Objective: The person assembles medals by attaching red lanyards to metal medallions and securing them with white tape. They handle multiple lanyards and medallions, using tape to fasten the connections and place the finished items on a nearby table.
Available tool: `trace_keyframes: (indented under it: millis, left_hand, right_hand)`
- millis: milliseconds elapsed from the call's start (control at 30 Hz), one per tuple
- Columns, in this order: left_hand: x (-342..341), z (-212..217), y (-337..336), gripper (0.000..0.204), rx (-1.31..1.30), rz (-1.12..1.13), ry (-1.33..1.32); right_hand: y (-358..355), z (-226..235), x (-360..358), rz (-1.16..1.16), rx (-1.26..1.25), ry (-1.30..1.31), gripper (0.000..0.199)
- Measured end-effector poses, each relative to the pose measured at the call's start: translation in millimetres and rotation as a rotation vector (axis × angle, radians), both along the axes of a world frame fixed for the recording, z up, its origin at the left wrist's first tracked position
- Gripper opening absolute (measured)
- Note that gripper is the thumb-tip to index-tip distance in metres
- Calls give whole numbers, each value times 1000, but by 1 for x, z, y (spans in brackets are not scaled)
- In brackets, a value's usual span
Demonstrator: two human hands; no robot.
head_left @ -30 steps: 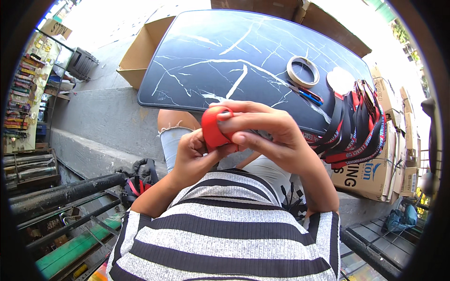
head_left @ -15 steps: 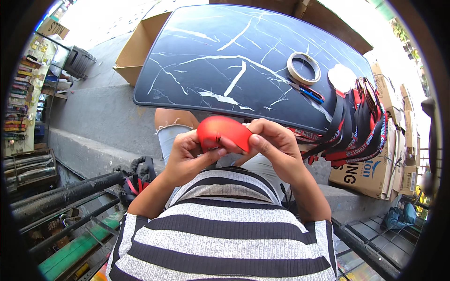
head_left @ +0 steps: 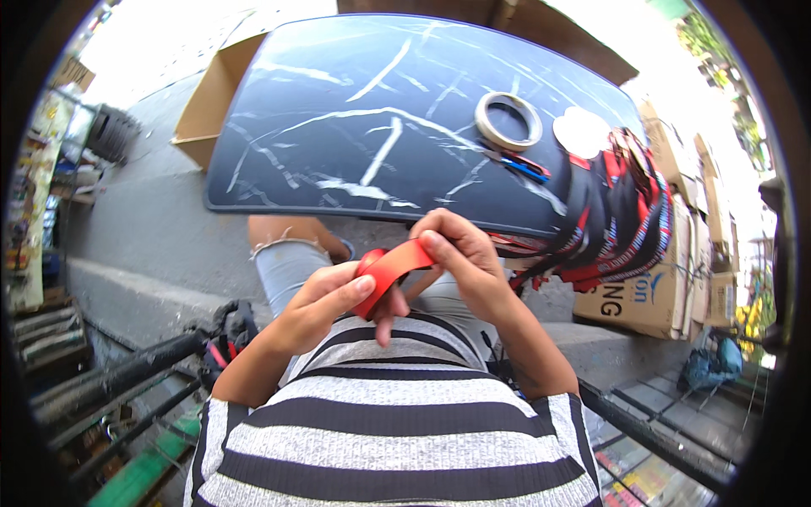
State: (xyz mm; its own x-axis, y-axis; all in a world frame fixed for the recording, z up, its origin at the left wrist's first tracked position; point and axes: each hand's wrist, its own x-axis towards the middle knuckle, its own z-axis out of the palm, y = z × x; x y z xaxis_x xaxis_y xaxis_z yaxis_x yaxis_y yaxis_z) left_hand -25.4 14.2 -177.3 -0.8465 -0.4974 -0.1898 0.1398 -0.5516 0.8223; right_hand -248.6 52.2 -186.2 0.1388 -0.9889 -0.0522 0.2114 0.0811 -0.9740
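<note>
A flat red strap is held over my lap, bent between both hands. My left hand pinches its lower end with thumb and fingers. My right hand grips its upper end from above. In front of me lies a dark marble-patterned tabletop. On its right side hangs a pile of red-and-black straps that spills over the edge.
A roll of tape, a blue and red pen-like tool and a white disc lie on the table. An open cardboard box stands at the left. Stacked cardboard cartons stand at the right. Dark metal bars run at lower left.
The red strap was bunched high between both hands. It has dropped toward my lap and opened out into a bent band, and my hands have shifted lower.
</note>
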Motion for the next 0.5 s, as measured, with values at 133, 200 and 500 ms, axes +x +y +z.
trace_keyframes:
  millis: [133,200,500]
  left_hand:
    - [-6,-7,2,36,-19,-51,10]
    - [-10,-12,6,38,-24,-25,-10]
    - [-9,-26,20,41,68,-17,-61]
  right_hand:
    - [-3,21,-24,-154,-447,705,14]
    - [-13,39,-65,-286,-604,963,21]
    - [-71,23,-226,-477,208,1838,87]
